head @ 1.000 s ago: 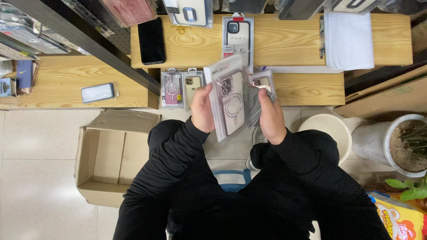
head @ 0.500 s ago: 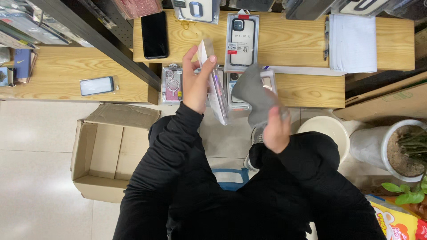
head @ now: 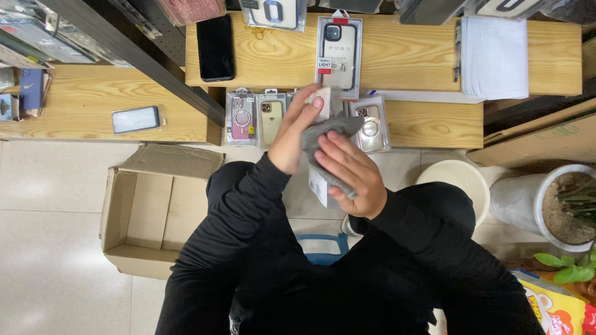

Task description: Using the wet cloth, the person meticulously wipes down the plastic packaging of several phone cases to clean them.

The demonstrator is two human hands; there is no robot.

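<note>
My left hand [head: 297,133] grips a clear packaged phone case [head: 320,181] held on edge over the front of the lower wooden shelf [head: 428,124]. My right hand [head: 349,170] presses a grey cloth [head: 326,131] against the package's side. Both arms are in black sleeves. Most of the package is hidden behind the hands and cloth. Just beyond the hands, three packaged phone cases lie in a row: a pink one [head: 240,116], a gold one [head: 271,118] and a silver one [head: 371,124].
A larger packaged case [head: 339,53] and a black phone [head: 215,46] lie on the upper shelf, with a white pad [head: 493,57] to the right. An open cardboard box [head: 149,211] stands on the floor at left. A white bucket [head: 456,183] and a potted plant [head: 562,205] stand at right.
The package was held flat in both hands, then turned on edge by my left hand. My right hand brought the grey cloth up against it and both hands came closer together.
</note>
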